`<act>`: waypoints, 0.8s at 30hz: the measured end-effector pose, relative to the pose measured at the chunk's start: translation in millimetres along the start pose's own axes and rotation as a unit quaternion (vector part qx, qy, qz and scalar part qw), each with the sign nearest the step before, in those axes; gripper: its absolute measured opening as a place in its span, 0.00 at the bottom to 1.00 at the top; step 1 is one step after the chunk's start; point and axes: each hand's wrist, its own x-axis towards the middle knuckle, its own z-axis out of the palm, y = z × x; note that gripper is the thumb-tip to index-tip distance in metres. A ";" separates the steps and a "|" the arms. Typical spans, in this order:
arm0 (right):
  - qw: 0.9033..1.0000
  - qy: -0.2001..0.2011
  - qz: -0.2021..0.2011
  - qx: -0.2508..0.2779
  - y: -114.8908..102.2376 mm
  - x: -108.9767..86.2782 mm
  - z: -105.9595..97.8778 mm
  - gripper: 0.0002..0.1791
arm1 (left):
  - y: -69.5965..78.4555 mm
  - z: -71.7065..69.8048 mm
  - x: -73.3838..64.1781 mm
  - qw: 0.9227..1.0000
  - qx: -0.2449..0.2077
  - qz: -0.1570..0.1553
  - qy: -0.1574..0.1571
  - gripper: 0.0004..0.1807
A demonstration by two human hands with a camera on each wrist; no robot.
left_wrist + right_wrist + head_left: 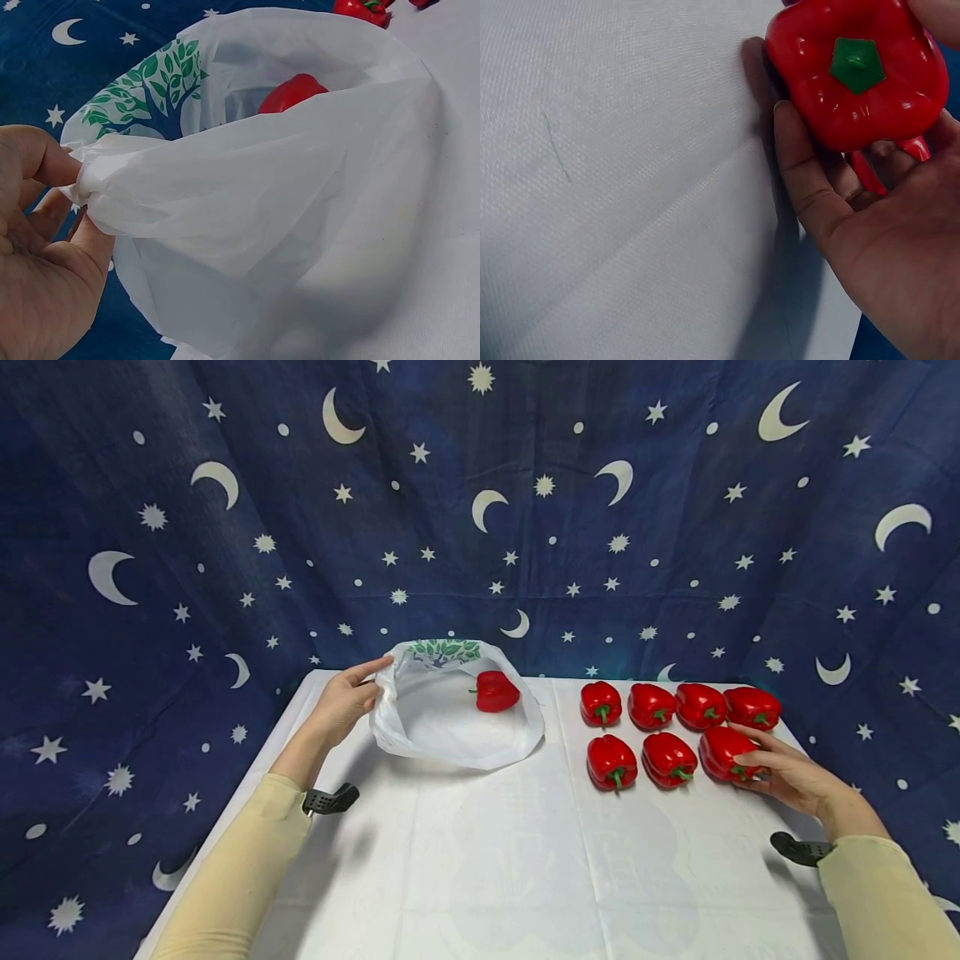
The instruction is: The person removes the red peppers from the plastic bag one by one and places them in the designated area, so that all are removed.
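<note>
A white plastic bag (465,745) with a green-leaved tree print stands with its mouth spread wide. My left hand (343,703) pinches its gathered left rim between thumb and fingers, as the left wrist view shows closely. Inside the bag lies one red bell pepper (497,692), partly hidden by the bag's wall in the left wrist view (292,94). On the right, my right hand (791,772) holds a glossy red bell pepper (859,112), its fingers round the side and underneath and its thumb at the other side. That pepper is the rightmost of the front row.
Several more red bell peppers stand in two rows: a back row (652,706) and a front row (668,760), close beside the held one. All rest on a white-covered table (480,860). A dark blue cloth (450,452) with moons and stars hangs behind the table.
</note>
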 end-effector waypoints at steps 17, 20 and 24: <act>0.999 0.012 0.018 -0.035 -0.8 3.8 2.0 0.43 | 0.7 1.7 0.2 1.000 -0.006 0.001 -0.002 0.36; 0.999 0.009 0.015 -0.042 0.1 4.5 1.2 0.45 | 0.8 2.4 0.0 1.000 -0.005 -0.003 0.003 0.36; 0.999 0.008 0.012 -0.048 0.6 4.3 2.0 0.45 | 1.3 3.1 -0.6 1.000 -0.005 -0.004 0.004 0.35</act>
